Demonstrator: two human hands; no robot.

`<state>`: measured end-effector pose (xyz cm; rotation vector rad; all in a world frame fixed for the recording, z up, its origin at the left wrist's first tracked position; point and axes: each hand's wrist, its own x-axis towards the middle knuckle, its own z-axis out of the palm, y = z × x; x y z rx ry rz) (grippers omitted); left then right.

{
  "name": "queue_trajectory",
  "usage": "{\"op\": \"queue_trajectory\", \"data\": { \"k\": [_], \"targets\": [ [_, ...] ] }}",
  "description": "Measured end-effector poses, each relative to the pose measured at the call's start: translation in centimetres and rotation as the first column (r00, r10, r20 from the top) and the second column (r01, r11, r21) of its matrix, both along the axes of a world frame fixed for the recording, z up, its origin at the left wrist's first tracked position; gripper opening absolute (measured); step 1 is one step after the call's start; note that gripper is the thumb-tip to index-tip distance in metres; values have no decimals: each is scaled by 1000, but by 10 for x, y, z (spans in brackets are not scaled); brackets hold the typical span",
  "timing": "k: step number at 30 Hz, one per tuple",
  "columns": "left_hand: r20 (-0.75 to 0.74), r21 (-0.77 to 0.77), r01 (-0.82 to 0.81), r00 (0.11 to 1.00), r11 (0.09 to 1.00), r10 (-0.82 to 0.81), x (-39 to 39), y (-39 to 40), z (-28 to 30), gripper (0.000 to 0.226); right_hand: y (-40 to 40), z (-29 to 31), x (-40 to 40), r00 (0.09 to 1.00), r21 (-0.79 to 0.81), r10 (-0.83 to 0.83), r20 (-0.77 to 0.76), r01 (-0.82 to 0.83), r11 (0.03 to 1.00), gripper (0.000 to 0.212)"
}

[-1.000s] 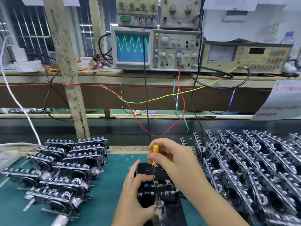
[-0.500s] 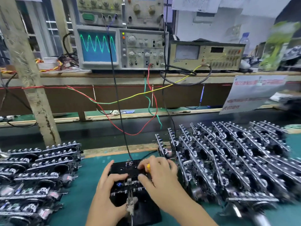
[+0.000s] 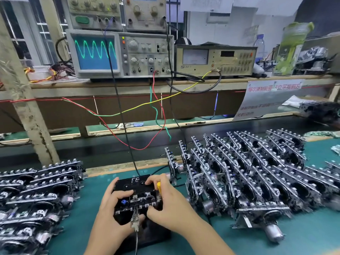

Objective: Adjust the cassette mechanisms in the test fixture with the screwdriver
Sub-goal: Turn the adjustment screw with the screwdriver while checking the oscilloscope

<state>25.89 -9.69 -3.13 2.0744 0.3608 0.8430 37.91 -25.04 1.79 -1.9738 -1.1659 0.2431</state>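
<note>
Two hands work at one black fixture [image 3: 137, 183] that sits on the green worktop [image 3: 312, 234], marked "FE" in white on its flat top. One cassette mechanism [image 3: 138, 202] lies in the fixture: black plastic with small silvery metal tabs and one blue dot near its left side.

The left hand [image 3: 112, 210] grips the fixture's left edge, its fingers [image 3: 122, 193] curled over the mechanism and the thumb at the near side. The right hand [image 3: 166, 205] holds the fixture's right side, fingers bent onto the top and thumb at the near edge. One screwdriver [image 3: 159, 187] with a yellow handle is tucked in this hand; only a short piece of the handle shows, and its tip is hidden.

A metal clip [image 3: 135, 219] hangs at the near side of the fixture, with a thin wire running down from it. One black cable runs from the far edge of the fixture up to the shelf.

Left of the fixture lie flat stacks of mechanisms [image 3: 36, 190]; right of it stand leaning rows of many more [image 3: 248, 172], too many and too blurred to count. They are black frames with bright metal edges, round openings and small cylindrical motors.

Behind and above the fixture, on a wooden shelf, stand one oscilloscope [image 3: 119, 54] showing a green sine wave on a blue screen, and one beige meter box [image 3: 215, 60] to its right. Two more instruments sit stacked on top. Red, green and yellow wires droop below the shelf.
</note>
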Motion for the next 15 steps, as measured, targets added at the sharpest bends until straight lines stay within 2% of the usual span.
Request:
{"op": "queue_trajectory", "data": {
  "k": [15],
  "targets": [
    [-34,12,-44,998,999,45,-1,0,1,71,-1,-9,4,1000,12,0,-28,0,1000,52]
  ]
}}
